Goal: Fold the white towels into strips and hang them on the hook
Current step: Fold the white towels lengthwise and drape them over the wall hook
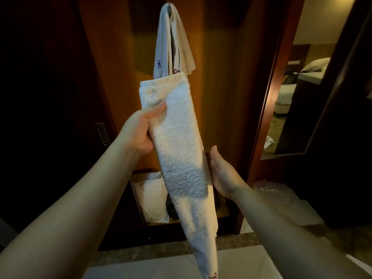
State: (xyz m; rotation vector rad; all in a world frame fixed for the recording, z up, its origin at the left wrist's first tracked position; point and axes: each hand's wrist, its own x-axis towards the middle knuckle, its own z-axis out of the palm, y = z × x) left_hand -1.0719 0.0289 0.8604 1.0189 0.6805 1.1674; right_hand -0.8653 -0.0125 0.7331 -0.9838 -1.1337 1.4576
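I have the white towel (181, 150) already folded into a long strip, and it fills the centre of the frame, running from its squared top end just above the middle down to a narrow tail at the bottom edge. Its long axis is close to vertical, leaning slightly so the top sits left of the tail. My left hand (138, 131) is clamped on the strip's left edge near the top, thumb pressed across the front face and the other digits hidden behind the cloth. My right hand (219, 174) is lower, at centre right, open with the palm turned toward the strip's right edge; the thumb stands just beside the cloth, but I cannot tell whether the fingers behind it actually touch.

The hook (169, 8) is at the top centre of the frame, directly above the strip's upper end, and it already carries other hung towels (173, 43) whose lower ends reach just behind the top of my strip. So the move I judge next is straight up along the strip's own axis: the left hand is the nearer one to the hook and should lead, while the right supports the middle so I can drape it over without the fold opening
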